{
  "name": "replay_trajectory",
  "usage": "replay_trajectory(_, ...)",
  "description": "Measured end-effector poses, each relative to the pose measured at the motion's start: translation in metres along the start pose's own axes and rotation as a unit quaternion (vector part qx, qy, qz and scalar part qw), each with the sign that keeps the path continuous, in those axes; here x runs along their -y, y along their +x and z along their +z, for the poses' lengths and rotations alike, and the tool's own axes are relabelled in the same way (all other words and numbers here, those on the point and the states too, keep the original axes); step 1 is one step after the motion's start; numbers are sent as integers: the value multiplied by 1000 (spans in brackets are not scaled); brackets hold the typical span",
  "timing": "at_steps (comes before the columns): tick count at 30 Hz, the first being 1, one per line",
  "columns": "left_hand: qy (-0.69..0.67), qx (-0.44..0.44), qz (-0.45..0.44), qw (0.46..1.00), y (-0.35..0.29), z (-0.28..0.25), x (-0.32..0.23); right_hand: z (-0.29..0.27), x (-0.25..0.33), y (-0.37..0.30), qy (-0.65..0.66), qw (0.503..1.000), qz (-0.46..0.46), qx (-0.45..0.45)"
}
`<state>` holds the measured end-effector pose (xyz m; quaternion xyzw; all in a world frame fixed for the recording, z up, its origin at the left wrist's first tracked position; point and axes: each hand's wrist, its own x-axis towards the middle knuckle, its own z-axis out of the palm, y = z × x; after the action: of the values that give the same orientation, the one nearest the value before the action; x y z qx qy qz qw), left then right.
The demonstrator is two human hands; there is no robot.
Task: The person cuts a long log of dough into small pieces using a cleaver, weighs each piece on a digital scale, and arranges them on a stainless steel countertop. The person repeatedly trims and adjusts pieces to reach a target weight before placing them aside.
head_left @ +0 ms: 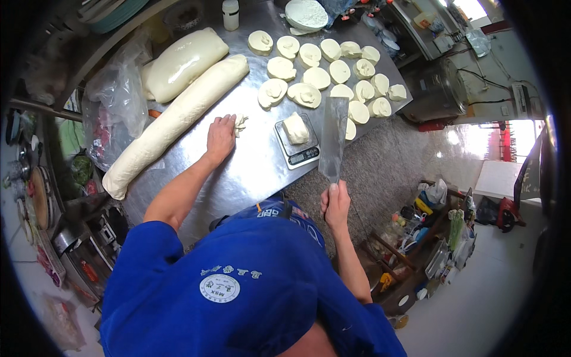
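Note:
My left hand rests palm down on the metal table, its fingers stretched out beside a few small dough scraps. In my right hand is the handle of a broad-bladed cleaver, held with the blade pointing away from me. Left of the blade, a lump of dough sits on a small digital scale. A long dough roll lies diagonally to the left of my left hand. Behind that roll is a large, shiny slab of dough.
Several cut dough rounds cover the table's far right part. A bowl of flour and a white bottle stand at the back. Clear plastic bags lie at the left. A steel drum stands beyond the right corner.

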<state>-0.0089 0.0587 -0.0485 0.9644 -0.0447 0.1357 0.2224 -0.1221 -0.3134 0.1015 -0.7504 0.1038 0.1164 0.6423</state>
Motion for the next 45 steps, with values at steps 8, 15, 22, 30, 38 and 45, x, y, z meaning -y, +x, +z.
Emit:
replay_trajectory(8,-164,116,91,975,49,20,-138,-3,1,-16,32,998,25,-40)
replay_trajectory(15,-36,208,111,971,85,63,-165,-55,15,8,49,995,10,-90)
replay_trajectory(22,-123,409,55,902,224,47,-190,-168,9,129,130,986,48,-91)
replay_trajectory(30,-257,260,95,926,459,189,-349,-295,22,251,153,977,101,-106)
replay_trajectory(38,18,254,114,960,555,343,-445,-372,51,289,130,973,129,-142)
replay_trajectory(45,-113,14,81,990,530,228,-390,-352,44,353,-207,977,-44,-13)
